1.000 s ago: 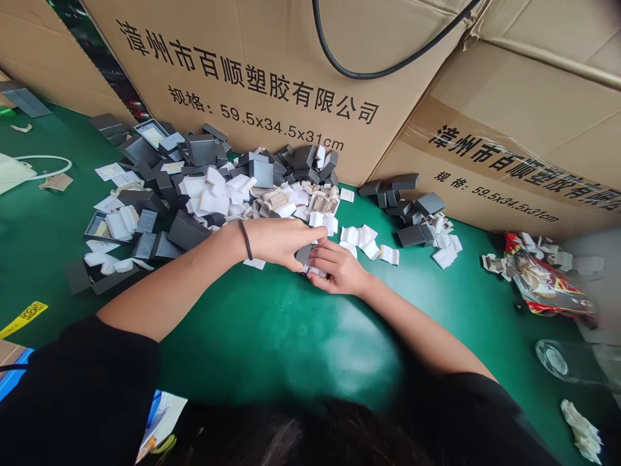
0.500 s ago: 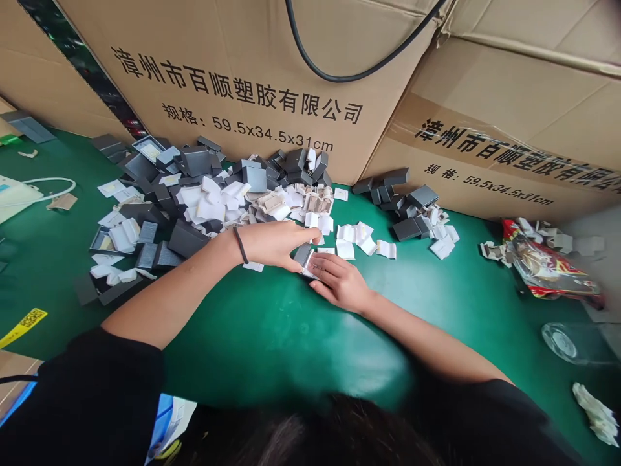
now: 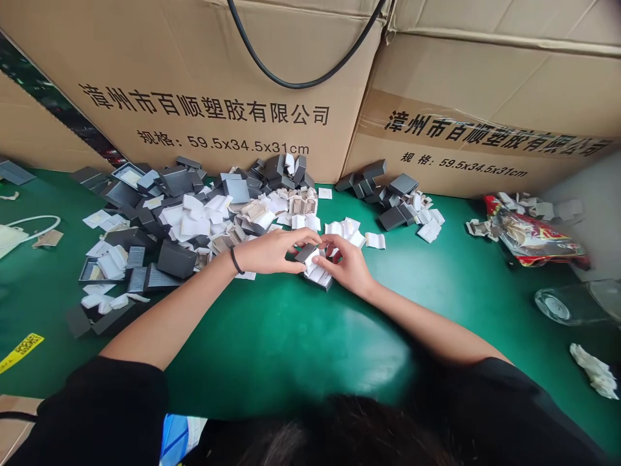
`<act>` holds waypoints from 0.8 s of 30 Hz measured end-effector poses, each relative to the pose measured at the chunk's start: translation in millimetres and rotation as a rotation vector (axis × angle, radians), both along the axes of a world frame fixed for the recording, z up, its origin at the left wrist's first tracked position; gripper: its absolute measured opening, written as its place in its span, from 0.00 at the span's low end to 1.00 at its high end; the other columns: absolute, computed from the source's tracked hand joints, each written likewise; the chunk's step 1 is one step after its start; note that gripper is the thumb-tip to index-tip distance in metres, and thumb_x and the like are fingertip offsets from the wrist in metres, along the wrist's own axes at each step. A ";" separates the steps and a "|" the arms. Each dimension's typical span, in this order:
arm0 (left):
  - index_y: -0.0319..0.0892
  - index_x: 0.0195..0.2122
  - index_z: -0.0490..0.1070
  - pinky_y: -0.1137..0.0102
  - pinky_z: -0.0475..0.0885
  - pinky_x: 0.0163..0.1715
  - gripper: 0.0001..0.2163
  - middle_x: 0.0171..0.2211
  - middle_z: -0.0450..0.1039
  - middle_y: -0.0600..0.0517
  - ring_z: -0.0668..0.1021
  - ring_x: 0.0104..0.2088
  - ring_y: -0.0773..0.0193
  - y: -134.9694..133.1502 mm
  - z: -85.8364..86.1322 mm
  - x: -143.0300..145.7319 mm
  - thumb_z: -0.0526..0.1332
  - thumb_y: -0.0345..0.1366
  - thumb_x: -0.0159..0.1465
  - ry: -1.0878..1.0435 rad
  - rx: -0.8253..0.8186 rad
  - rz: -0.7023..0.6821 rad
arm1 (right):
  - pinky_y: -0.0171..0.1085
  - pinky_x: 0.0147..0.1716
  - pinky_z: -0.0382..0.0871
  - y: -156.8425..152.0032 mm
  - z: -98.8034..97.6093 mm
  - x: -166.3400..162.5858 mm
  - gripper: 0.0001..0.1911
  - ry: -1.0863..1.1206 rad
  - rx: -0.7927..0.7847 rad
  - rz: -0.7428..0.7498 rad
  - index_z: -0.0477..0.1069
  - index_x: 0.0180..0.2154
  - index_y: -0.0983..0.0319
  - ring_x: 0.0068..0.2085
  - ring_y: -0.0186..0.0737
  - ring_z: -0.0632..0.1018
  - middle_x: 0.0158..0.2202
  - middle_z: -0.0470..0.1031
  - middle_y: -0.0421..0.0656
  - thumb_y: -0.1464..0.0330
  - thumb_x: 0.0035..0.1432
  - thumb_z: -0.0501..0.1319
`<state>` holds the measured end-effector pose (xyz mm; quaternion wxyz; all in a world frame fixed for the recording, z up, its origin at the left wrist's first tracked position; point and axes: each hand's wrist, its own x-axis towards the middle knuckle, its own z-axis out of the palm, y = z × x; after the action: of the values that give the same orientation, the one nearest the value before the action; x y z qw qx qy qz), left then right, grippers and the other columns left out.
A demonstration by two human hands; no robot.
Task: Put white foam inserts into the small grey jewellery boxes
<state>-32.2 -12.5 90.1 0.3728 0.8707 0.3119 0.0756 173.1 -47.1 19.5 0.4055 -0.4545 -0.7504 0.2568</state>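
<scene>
In front of me a small dark grey gift box (image 3: 307,252) stands raised, its white-lined part (image 3: 319,277) facing toward me. My left hand (image 3: 274,251) grips its left side between thumb and fingers. From the right, my right hand (image 3: 348,264) is curled around a white insert (image 3: 310,262) at the box's opening, with the thumb on the white part and the fingertips by the far edge. The fingers partly hide the box. Just beyond my hands lie folded white inserts (image 3: 345,228) on the green table (image 3: 272,343).
A heap of dark boxes (image 3: 177,259) and white inserts spreads at left. A smaller pile of dark boxes (image 3: 373,188) lies back right. Large cartons (image 3: 204,58) wall off the far edge. A red packet (image 3: 533,233) and a glass (image 3: 557,304) are at right.
My right hand has gone from lying flat over the box to curling its fingers at the opening, exposing more white lining. The whole view has shifted, moving the background left.
</scene>
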 end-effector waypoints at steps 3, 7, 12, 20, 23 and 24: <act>0.46 0.60 0.50 0.68 0.69 0.48 0.30 0.58 0.63 0.43 0.68 0.57 0.59 5.6 -22.8 3.2 0.59 0.43 0.58 -0.171 -0.199 0.048 | 0.38 0.32 0.72 3.4 -1.8 8.0 0.16 -0.092 0.124 -0.002 0.66 0.44 0.59 0.33 0.38 0.73 0.37 0.73 0.44 0.59 0.57 0.60; 0.44 0.61 0.48 0.65 0.69 0.48 0.31 0.56 0.64 0.38 0.67 0.58 0.56 10.9 -47.0 5.4 0.56 0.49 0.60 -0.313 -0.289 0.095 | 0.42 0.38 0.72 7.0 -5.2 15.2 0.09 -0.224 0.252 0.090 0.67 0.41 0.58 0.43 0.44 0.73 0.41 0.72 0.47 0.61 0.60 0.57; 0.43 0.60 0.52 0.64 0.69 0.50 0.29 0.60 0.58 0.37 0.65 0.60 0.55 12.8 -57.3 4.4 0.54 0.52 0.61 -0.328 -0.242 0.094 | 0.42 0.36 0.72 8.5 -9.9 15.7 0.09 -0.170 0.222 0.099 0.67 0.39 0.59 0.38 0.42 0.72 0.39 0.70 0.47 0.61 0.60 0.57; 0.40 0.55 0.63 0.64 0.67 0.49 0.24 0.56 0.63 0.39 0.69 0.55 0.54 8.2 -65.3 10.5 0.58 0.46 0.61 -0.502 -0.402 0.235 | 0.38 0.32 0.70 7.3 1.4 20.7 0.06 -0.122 0.256 0.126 0.68 0.35 0.61 0.32 0.38 0.72 0.32 0.71 0.44 0.65 0.59 0.58; 0.38 0.53 0.66 0.67 0.68 0.43 0.23 0.50 0.69 0.42 0.74 0.44 0.60 3.1 -71.1 17.6 0.59 0.45 0.61 -0.564 -0.442 0.338 | 0.39 0.36 0.70 7.1 4.0 22.1 0.05 -0.076 0.332 0.097 0.70 0.35 0.61 0.36 0.39 0.74 0.33 0.73 0.45 0.68 0.61 0.57; 0.38 0.54 0.66 0.68 0.69 0.40 0.23 0.47 0.72 0.44 0.74 0.39 0.62 1.8 -73.2 19.4 0.59 0.46 0.61 -0.570 -0.467 0.359 | 0.39 0.36 0.70 7.3 3.6 21.8 0.05 -0.073 0.342 0.091 0.71 0.36 0.60 0.37 0.39 0.74 0.34 0.73 0.45 0.68 0.61 0.56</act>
<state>-12.8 -10.7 16.9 0.6126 0.6388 0.3517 0.3049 194.9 -39.9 23.1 0.4373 -0.3538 -0.8170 0.1270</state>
